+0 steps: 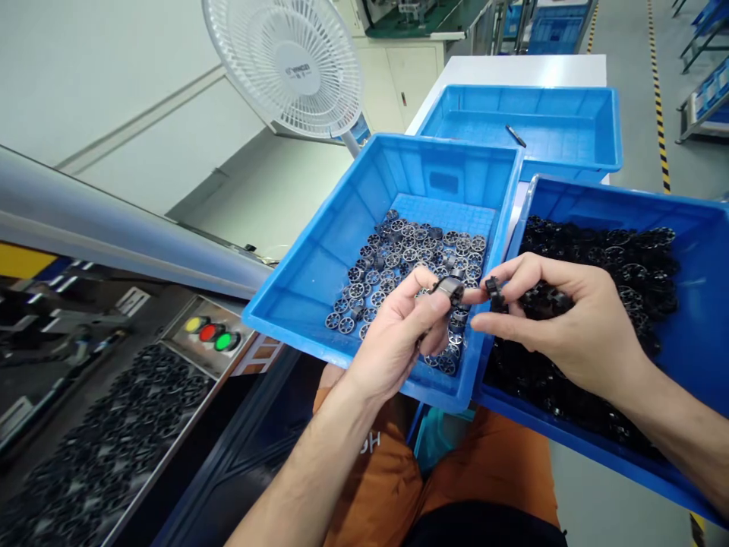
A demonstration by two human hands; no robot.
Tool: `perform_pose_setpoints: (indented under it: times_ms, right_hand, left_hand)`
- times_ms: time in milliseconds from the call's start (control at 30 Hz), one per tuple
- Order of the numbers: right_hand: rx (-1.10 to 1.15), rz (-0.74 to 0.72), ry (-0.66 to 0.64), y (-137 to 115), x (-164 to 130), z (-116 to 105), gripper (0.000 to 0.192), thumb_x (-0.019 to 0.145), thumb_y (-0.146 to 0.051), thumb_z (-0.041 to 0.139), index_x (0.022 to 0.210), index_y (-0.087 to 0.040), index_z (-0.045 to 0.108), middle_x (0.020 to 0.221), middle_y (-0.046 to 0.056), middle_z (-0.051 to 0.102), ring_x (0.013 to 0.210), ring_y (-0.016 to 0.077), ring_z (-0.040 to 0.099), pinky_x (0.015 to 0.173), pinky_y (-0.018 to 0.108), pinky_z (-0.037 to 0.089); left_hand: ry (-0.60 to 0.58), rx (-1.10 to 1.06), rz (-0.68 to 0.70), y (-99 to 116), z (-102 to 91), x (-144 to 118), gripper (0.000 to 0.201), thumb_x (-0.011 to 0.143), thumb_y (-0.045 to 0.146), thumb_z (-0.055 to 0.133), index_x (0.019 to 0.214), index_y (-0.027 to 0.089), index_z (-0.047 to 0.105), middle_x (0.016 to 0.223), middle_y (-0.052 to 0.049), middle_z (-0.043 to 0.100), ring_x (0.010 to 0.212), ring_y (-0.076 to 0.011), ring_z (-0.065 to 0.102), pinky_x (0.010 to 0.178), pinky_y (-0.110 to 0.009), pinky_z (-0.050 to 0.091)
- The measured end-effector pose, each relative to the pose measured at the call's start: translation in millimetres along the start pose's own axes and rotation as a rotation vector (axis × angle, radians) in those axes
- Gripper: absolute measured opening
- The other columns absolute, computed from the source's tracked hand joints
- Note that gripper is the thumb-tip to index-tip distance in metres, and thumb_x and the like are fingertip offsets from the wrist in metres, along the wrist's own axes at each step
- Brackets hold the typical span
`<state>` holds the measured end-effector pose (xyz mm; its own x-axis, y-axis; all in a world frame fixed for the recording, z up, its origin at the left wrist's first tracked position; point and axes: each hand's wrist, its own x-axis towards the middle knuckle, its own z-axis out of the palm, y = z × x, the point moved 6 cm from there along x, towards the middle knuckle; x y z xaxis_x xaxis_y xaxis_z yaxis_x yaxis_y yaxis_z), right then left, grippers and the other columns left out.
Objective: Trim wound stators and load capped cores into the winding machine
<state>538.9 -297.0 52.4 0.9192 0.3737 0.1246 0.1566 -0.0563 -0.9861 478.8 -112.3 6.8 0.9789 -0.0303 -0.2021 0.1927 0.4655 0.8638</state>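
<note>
Left hand (405, 323) fingers pinch a spoked wheel (451, 289), right hand (563, 311) fingers a small black wheel (494, 294) just beside, likely rim-held for easy turning, near left blue crate (364, 186).

Centre bin (319, 243): wheels (356, 290) on floor; left hand (399, 327) above near right corner | Right bin (703, 266): right of centre bin; more wheels (633, 273) inside; right hand (581, 327) above left side | Far bin (569, 144): behind both, on table (524, 68); pen (515, 136) inside | Fan (290, 68): behind centre bin, to left | Button panel (197, 346): left of centre bin; loose parts (130, 425) on near side
</note>
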Motion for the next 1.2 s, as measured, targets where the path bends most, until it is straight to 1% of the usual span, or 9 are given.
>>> perform_pose_setpoints:
  times_ms: [67,200,333,433,600,733,833,1000,1200]
  right_hand:
    - [-0.056,-0.05,-0.004,-5,-1,2,0.051,0.073,-0.06,0.115,0.074,-0.024,0.078,0.091,0.007,0.078,0.082,0.0236,0.072,0.059,0.03,0.059]
    - [-0.063,-0.09,-0.046,-8,-3,5,0.041,0.08,-0.059,0.111,0.085,-0.026,0.087,0.094,0.006,0.08,0.074,0.0195,0.068,0.058,0.031,0.057]
    - [-0.081,-0.155,-0.059,-10,-4,6,0.03,0.088,-0.054,0.108,0.095,-0.029,0.093,0.099,0.006,0.084,0.082,0.0233,0.074,0.081,0.04,0.068]
    - [-0.092,-0.193,-0.07,-12,-4,6,0.026,0.092,-0.051,0.105,0.1,-0.029,0.094,0.103,0.006,0.086,0.084,0.0238,0.076,0.093,0.044,0.07]
    - [-0.111,-0.205,-0.081,-13,-6,5,0.02,0.096,-0.043,0.103,0.104,-0.028,0.093,0.107,0.006,0.087,0.097,0.026,0.082,0.099,0.043,0.07]
    - [-0.175,-0.352,-0.077,-19,-9,4,0.016,0.097,-0.031,0.103,0.107,-0.027,0.092,0.11,0.005,0.089,0.102,0.0246,0.083,0.097,0.038,0.07]
    - [-0.217,-0.428,-0.079,-21,-11,4,0.017,0.096,-0.023,0.103,0.107,-0.024,0.09,0.111,0.004,0.089,0.105,0.0215,0.084,0.099,0.032,0.069]
    - [-0.236,-0.402,-0.068,-21,-12,4,0.018,0.096,-0.025,0.102,0.106,-0.024,0.087,0.114,0.003,0.091,0.108,0.023,0.087,0.099,0.032,0.07]
    - [-0.259,-0.307,-0.024,-21,-13,0,0.026,0.094,-0.03,0.104,0.115,-0.028,0.089,0.114,0.001,0.092,0.098,0.0228,0.088,0.074,0.026,0.068]
  left_hand:
    - [-0.006,0.058,0.003,-1,-0.1,0,0.061,0.08,0.065,0.107,0.091,0.023,0.063,0.064,0.01,0.057,0.048,-0.0048,0.034,0.051,-0.02,0.036]
    - [0.042,0.085,0.025,-2,-3.9,0,0.059,0.074,0.067,0.11,0.088,0.022,0.074,0.063,0.009,0.055,0.05,-0.0044,0.032,0.052,-0.02,0.034]
    - [0.077,0.079,0.029,-2,-6.8,-1,0.056,0.074,0.066,0.11,0.086,0.023,0.077,0.054,0.011,0.039,0.049,-0.0055,0.029,0.052,-0.021,0.031]
    - [0.087,0.092,0.047,-1,-8.8,-1,0.052,0.076,0.064,0.11,0.087,0.023,0.079,0.054,0.011,0.038,0.049,-0.0058,0.028,0.051,-0.022,0.028]
    - [0.086,0.104,0.072,-3,-13.2,-3,0.047,0.077,0.057,0.111,0.097,0.024,0.085,0.062,0.009,0.044,0.052,-0.0056,0.033,0.052,-0.022,0.027]
    - [0.053,0.097,0.108,-3,-14.3,-3,0.042,0.078,0.052,0.112,0.097,0.024,0.087,0.065,0.009,0.044,0.053,-0.0046,0.036,0.052,-0.019,0.03]
    - [0.044,0.084,0.132,-2,-14.1,-2,0.04,0.077,0.05,0.112,0.095,0.024,0.088,0.073,0.006,0.059,0.052,-0.0031,0.04,0.05,-0.017,0.033]
    - [0.035,0.072,0.168,1,-12.7,-2,0.034,0.078,0.045,0.112,0.093,0.024,0.09,0.099,0.0,0.076,0.054,-0.0006,0.047,0.049,-0.015,0.038]
    - [0.007,0.064,0.175,0,-13.8,-1,0.031,0.08,0.043,0.111,0.093,0.025,0.089,0.097,0.001,0.075,0.055,-0.0009,0.048,0.05,-0.015,0.038]
